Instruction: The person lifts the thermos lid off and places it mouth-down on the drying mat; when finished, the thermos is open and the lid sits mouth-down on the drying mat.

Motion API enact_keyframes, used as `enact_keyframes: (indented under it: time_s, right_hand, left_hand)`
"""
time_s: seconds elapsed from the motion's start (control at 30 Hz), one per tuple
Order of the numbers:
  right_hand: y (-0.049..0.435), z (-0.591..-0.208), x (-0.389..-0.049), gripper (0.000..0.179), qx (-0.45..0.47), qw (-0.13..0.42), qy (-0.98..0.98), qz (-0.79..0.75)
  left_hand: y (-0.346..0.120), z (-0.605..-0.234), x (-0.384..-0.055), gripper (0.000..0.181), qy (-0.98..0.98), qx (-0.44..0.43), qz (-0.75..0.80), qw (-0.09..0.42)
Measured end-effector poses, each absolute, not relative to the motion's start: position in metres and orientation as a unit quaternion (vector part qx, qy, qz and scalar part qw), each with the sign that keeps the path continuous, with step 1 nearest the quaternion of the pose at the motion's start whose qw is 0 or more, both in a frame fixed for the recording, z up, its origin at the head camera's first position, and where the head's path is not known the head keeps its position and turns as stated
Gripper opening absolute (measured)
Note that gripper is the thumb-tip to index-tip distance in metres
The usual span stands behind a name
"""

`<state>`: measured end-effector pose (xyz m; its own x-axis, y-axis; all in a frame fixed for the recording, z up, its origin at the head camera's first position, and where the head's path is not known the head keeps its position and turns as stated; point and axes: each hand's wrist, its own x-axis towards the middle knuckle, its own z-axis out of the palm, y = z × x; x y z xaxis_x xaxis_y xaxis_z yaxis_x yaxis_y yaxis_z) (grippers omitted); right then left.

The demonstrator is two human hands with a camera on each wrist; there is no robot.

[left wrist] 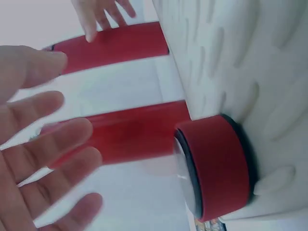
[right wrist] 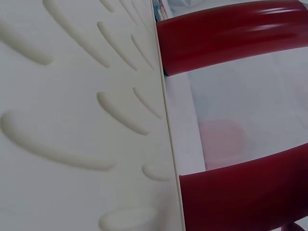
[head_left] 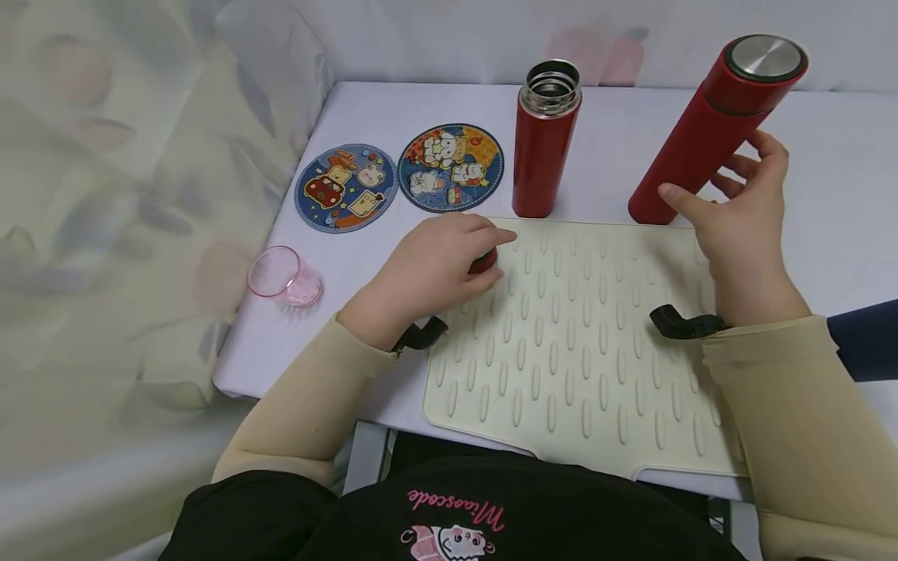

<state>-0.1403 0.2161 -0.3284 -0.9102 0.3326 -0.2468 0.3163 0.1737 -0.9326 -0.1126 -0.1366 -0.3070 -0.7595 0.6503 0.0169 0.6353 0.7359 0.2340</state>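
Note:
My left hand (head_left: 442, 257) reaches over a red bottle cap (left wrist: 219, 168) that stands on the cream mat (head_left: 582, 351). In the left wrist view its fingers are straight and spread, with a gap between them and the cap. My right hand (head_left: 747, 210) is round the lower part of a capped red thermos (head_left: 722, 117), thumb on the front and fingers on the far right side. This thermos has a steel-topped lid, and its base is at the mat's far edge. A second red thermos (head_left: 543, 156) stands lidless to its left, its steel neck showing.
Two round cartoon coasters, the left one (head_left: 347, 188) blue and the other (head_left: 451, 167) orange and blue, lie left of the lidless thermos. Near the table's left edge is a small pink clear cup (head_left: 302, 287). A patterned curtain (head_left: 126, 234) hangs along the left side.

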Motion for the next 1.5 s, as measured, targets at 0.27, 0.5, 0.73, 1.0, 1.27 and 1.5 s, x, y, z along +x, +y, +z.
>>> enact_keyframes:
  time_s: [0.27, 0.5, 0.73, 1.0, 1.27, 1.5]
  right_hand:
    - [0.214, -0.337, -0.148, 0.091, -0.212, 0.044, -0.72, 0.66]
    - [0.21, -0.342, -0.162, 0.09, -0.206, 0.062, -0.704, 0.677]
    - [0.201, -0.338, -0.161, 0.082, -0.185, 0.094, -0.698, 0.686]
    - [0.183, -0.322, -0.135, 0.078, -0.121, 0.142, -0.76, 0.622]
    - [0.169, -0.312, -0.093, 0.078, -0.045, 0.132, -0.797, 0.588]
    - [0.164, -0.317, -0.069, 0.084, 0.059, 0.089, -0.817, 0.566]
  left_hand:
    - [-0.135, -0.31, -0.11, 0.053, 0.887, 0.431, 0.164, -0.003]
    - [-0.133, -0.314, -0.11, 0.055, 0.884, 0.436, 0.167, -0.004]
    - [-0.133, -0.314, -0.114, 0.047, 0.876, 0.448, 0.175, -0.025]
    - [-0.133, -0.305, -0.115, 0.047, 0.866, 0.457, 0.191, -0.065]
    - [-0.135, -0.291, -0.105, 0.047, 0.85, 0.452, 0.244, -0.12]
    - [-0.139, -0.265, -0.1, 0.053, 0.826, 0.453, 0.273, -0.194]
